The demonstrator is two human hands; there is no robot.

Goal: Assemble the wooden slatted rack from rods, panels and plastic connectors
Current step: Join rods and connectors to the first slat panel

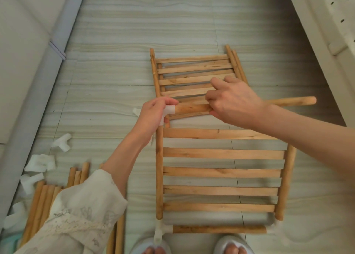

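While the round light-wood rod (192, 108) is being seated into the white plastic corner connector (169, 110), push straight along the rod's axis and hold the connector steady against it, so the end goes fully home without cocking. That joint sits at the far left corner of the near wooden slatted panel (221, 172), on the pale wood-grain floor (115, 42), mid-frame.

Left hand (153, 115): fingers curled round the connector, thumb on top, pinching it where it caps the panel's left side rod. Right hand (234, 102): fingers wrapped over the rod mid-length, index finger partly extended toward the second slatted panel (192, 75) lying just beyond; the rod's free end sticks out right past the wrist.

Near edge of the first panel already carries a cross rod (219, 229) with connectors at both ends. Judged: frame partly done. Spare loose rods (40, 196) and spare white connectors (41, 163) lie at the floor's near left, beside the cream sleeve (86, 211).
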